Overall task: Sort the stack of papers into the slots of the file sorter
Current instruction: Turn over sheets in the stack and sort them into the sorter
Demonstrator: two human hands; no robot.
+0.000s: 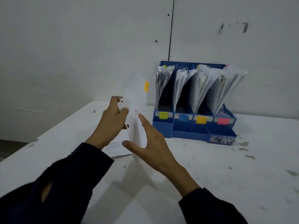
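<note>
The left hand grips an orange-tabbed sheet upright above the table's middle; the right hand, fingers spread, touches its near face. Next, probably, the sorter's orange-labelled slot, third from left.

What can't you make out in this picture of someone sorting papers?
- Head view: print on the held sheet is motion-blurred, unreadable.
- Head view: the papers on the table are mostly hidden behind the left hand and the sheet.
- Head view: white labels on the file sorter are too small, partly covered by coloured tabs.
</note>
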